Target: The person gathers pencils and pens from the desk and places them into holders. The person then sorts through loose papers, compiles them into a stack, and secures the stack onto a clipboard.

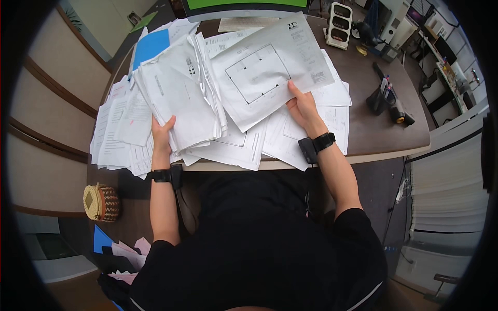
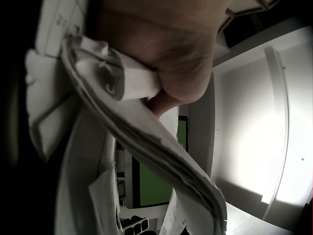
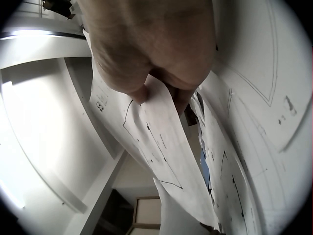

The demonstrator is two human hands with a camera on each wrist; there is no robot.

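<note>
My left hand (image 1: 162,136) grips a thick stack of papers (image 1: 176,98) at its lower left edge, thumb over the top sheet. The left wrist view shows the bent layers of that stack (image 2: 146,142) under the palm. With thumb and fingers my right hand (image 1: 303,109) pinches a large sheet with a floor plan (image 1: 262,78) by its lower right edge. This sheet is tilted, and its left side meets the stack in the head view. In the right wrist view the sheet (image 3: 156,142) hangs from between thumb and fingers. Loose drawings (image 1: 233,150) lie on the desk beneath both hands.
More printed sheets (image 1: 116,129) and a blue sheet (image 1: 151,46) spread over the desk's left side. At the back stand a monitor (image 1: 246,5), a keyboard (image 1: 246,24) and a white three-slot holder (image 1: 340,26). A pen cup (image 1: 381,97) stands right. A woven basket (image 1: 101,202) sits below left.
</note>
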